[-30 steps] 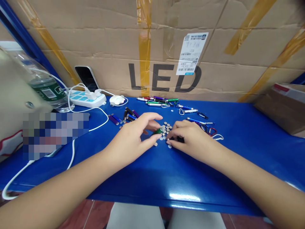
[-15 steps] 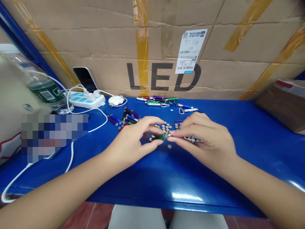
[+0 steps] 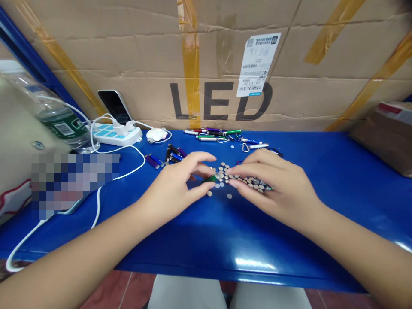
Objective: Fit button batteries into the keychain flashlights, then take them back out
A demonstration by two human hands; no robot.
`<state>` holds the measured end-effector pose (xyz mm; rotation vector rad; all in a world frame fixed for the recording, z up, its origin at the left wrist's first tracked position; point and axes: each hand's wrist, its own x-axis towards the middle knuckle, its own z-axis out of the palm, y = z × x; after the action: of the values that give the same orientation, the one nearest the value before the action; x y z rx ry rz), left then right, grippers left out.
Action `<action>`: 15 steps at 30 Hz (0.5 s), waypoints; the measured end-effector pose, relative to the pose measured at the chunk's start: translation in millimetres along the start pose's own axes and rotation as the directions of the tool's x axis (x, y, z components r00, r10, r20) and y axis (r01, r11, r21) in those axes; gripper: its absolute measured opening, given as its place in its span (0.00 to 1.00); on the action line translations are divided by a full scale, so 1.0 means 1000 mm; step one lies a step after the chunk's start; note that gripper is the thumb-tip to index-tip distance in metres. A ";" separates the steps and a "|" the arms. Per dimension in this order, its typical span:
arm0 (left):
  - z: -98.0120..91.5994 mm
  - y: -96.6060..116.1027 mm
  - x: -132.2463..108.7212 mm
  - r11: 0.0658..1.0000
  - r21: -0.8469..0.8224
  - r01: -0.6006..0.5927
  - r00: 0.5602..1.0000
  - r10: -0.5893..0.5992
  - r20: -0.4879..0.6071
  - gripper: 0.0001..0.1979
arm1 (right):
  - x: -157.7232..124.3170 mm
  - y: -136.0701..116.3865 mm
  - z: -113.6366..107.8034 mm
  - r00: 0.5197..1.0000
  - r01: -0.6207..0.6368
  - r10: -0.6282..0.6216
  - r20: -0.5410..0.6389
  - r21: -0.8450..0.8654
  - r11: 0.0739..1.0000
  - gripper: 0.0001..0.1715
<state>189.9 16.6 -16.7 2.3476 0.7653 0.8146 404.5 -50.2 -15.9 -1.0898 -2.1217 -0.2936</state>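
Note:
My left hand (image 3: 180,180) holds a green metal tube (image 3: 210,179) between thumb and fingers, its silvery open end turned toward the right. Close to that end, my right hand (image 3: 277,180) has thumb and index finger bent around a small silvery button cell (image 3: 227,181), partly hidden by the fingertips. Under and between both hands, several loose button cells (image 3: 251,185) are scattered over the blue table (image 3: 199,240). A single button cell (image 3: 229,196) lies nearer to me. Behind my left hand are several coloured metal tubes (image 3: 154,162), partly covered by it.
Penlights with clips (image 3: 212,134) lie along the cardboard box (image 3: 144,64) at the back. To the left stand a power strip (image 3: 116,135) with white cables, a phone (image 3: 114,105) and a water bottle (image 3: 61,120). A smaller carton (image 3: 383,137) sits at the right.
The green tube has shifted slightly left and away from my right fingertips. My right thumb and index finger are a little wider apart, and more button cells show between the hands.

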 end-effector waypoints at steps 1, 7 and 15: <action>-0.001 -0.001 0.001 1.000 0.011 0.008 1.000 -0.008 -0.015 0.20 | 0.001 0.001 0.002 0.998 -0.056 0.055 0.045 0.026 0.998 0.06; -0.006 0.000 0.002 0.998 0.060 0.019 0.993 -0.012 -0.118 0.19 | 0.007 -0.002 0.023 0.884 -0.247 0.206 0.419 0.046 0.968 0.08; -0.006 0.000 0.002 0.998 0.069 0.010 0.994 -0.002 -0.110 0.20 | 0.005 -0.001 0.017 0.819 -0.311 0.269 0.506 -0.002 0.950 0.07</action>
<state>187.1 19.3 -11.7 2.3757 0.8589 0.9355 393.5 -38.9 -24.9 -1.5483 -2.3314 0.2537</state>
